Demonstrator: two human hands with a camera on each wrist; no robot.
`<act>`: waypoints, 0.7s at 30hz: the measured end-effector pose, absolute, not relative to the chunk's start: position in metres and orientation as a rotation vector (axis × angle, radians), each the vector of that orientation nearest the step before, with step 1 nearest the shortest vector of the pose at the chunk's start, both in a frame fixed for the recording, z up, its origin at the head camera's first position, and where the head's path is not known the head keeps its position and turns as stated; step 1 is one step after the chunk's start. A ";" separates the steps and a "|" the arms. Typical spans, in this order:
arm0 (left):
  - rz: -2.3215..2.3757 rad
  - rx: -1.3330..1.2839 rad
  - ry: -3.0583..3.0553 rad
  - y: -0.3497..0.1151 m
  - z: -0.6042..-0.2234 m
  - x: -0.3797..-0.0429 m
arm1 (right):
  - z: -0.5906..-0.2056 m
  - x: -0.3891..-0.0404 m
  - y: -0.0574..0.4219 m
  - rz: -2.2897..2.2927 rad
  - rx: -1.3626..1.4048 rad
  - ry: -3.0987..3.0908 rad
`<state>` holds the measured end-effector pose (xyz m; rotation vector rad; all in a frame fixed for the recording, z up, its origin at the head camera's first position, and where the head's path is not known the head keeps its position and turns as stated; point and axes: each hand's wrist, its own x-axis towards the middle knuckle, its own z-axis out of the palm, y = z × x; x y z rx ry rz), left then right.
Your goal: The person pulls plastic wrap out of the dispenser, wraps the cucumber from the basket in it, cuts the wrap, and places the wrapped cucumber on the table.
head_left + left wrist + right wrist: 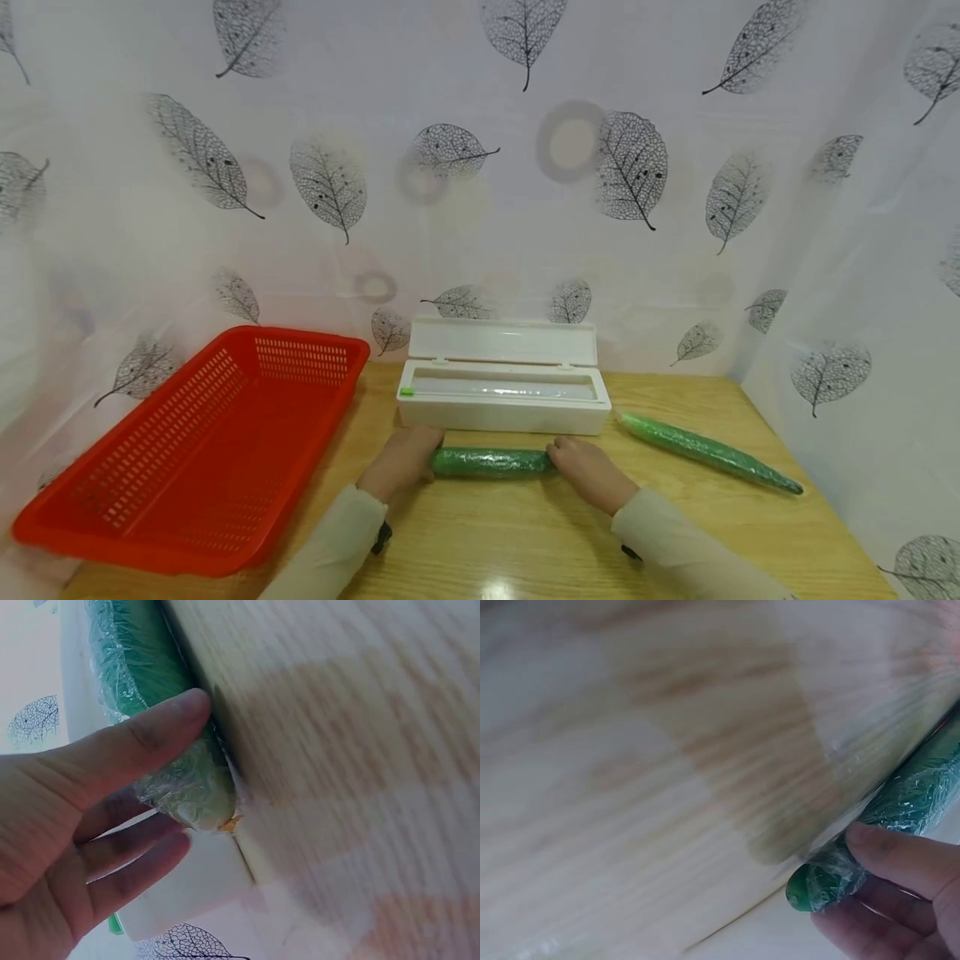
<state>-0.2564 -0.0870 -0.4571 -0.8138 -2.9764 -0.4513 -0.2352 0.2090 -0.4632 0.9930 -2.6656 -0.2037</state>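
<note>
A cucumber point(491, 462) wrapped in clear cling film lies crosswise on the wooden table, in front of a white box. My left hand point(405, 458) holds its left end; in the left wrist view the thumb point(161, 731) lies across the film and the fingers reach round the other side. Film bunches up over the pale tip there. At the opposite end, my right hand point(588, 468) pinches the cucumber between thumb point(892, 855) and fingers. A dark green tip pokes out past that hand in the right wrist view.
The white cling film box point(502, 414) stands behind the cucumber with its lid point(502, 342) raised and a film roll inside. A second wrapped cucumber point(708, 450) lies slantwise at the right. On the left sits a red plastic basket point(273, 500). Behind hangs a leaf-print curtain point(465, 225).
</note>
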 end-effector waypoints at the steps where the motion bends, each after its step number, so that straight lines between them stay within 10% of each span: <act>1: -0.432 -0.810 -2.975 -0.087 -0.457 -0.257 | -0.463 -0.236 0.209 -0.193 0.993 -2.674; 21: -0.749 -0.750 -3.029 -0.087 -0.445 -0.248 | -0.457 -0.238 0.213 -0.139 0.990 -2.737</act>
